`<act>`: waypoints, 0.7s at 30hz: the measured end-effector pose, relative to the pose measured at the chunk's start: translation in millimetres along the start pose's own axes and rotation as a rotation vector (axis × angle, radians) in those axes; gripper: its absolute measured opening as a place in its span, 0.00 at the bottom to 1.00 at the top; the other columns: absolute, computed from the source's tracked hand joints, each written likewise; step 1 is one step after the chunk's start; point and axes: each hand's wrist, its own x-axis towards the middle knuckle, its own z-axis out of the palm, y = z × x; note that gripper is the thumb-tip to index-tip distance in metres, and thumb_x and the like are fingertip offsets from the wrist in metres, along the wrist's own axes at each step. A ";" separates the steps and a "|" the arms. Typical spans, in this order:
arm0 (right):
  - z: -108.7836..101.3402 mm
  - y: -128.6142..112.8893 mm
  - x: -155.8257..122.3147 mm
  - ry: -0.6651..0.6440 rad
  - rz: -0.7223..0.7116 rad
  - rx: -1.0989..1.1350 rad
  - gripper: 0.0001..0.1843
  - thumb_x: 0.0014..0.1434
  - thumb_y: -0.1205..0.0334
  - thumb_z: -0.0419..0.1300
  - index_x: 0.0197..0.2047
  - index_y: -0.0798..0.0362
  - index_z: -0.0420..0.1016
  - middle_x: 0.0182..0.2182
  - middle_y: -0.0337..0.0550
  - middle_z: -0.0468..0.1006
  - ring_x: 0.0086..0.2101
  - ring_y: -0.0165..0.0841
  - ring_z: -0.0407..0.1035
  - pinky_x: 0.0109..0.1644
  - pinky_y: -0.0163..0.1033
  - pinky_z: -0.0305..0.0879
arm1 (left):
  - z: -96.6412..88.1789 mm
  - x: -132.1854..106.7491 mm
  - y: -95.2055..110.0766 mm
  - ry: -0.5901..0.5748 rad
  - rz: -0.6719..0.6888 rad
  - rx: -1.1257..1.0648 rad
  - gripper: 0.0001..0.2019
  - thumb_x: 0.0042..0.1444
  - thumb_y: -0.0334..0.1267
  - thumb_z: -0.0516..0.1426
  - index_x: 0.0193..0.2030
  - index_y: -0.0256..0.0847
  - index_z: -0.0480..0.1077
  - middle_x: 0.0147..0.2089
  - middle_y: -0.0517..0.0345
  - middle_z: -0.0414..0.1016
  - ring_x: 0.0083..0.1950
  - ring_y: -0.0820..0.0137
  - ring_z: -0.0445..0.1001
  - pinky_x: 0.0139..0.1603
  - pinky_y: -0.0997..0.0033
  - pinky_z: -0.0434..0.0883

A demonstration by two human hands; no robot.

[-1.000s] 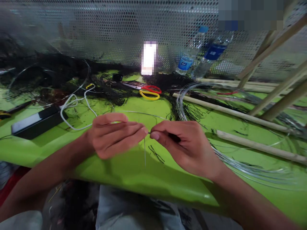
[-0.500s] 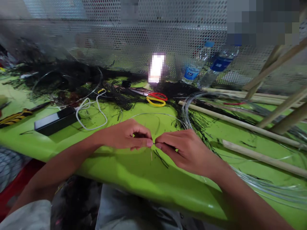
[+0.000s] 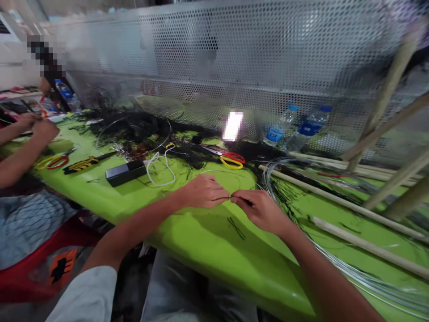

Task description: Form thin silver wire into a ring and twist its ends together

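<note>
My left hand and my right hand meet fingertip to fingertip above the green table. Both are closed in a pinch on a thin silver wire that arcs away behind them toward a big coil of wire. A few black strands lie on the table just below my hands. What my fingertips press between them is too small to make out.
Red and yellow scissors, a black box with a white cable, black fibre piles, a striped knife, two water bottles and wooden sticks lie on the table. Another person's arms work at far left. A perforated metal screen stands behind.
The view has swung up and left, bringing the other person at the left into sight. My hands stay pinched together on the wire, and the hanging wire end no longer shows.
</note>
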 end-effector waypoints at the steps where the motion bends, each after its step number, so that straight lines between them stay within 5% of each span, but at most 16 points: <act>1: 0.9 -0.3 1.1 0.016 0.002 -0.002 0.17 0.73 0.58 0.52 0.35 0.53 0.76 0.24 0.37 0.73 0.23 0.28 0.60 0.31 0.34 0.55 | 0.0 -1.4 0.3 0.028 0.020 0.049 0.16 0.73 0.39 0.52 0.35 0.40 0.76 0.28 0.57 0.78 0.31 0.71 0.74 0.37 0.65 0.64; 8: 5.4 1.0 0.3 0.096 0.013 -0.021 0.19 0.74 0.54 0.52 0.37 0.53 0.78 0.26 0.41 0.78 0.25 0.30 0.66 0.32 0.36 0.58 | 0.1 -7.6 3.4 0.162 0.104 0.264 0.15 0.73 0.30 0.49 0.42 0.38 0.76 0.29 0.58 0.78 0.30 0.73 0.74 0.35 0.68 0.64; 16: 15.8 11.1 -2.1 0.070 0.015 -0.061 0.16 0.73 0.56 0.53 0.39 0.53 0.79 0.30 0.44 0.82 0.27 0.32 0.72 0.33 0.36 0.59 | 12.7 -7.1 -10.7 0.194 0.115 0.213 0.16 0.73 0.40 0.53 0.34 0.41 0.75 0.26 0.59 0.75 0.28 0.73 0.72 0.34 0.68 0.65; 21: 20.1 14.3 -4.5 0.044 0.026 -0.085 0.16 0.73 0.58 0.53 0.42 0.54 0.80 0.33 0.46 0.84 0.29 0.33 0.75 0.34 0.37 0.59 | 2.0 -17.5 -5.4 0.270 -0.037 0.044 0.14 0.69 0.46 0.59 0.52 0.38 0.74 0.49 0.52 0.79 0.46 0.66 0.78 0.50 0.60 0.78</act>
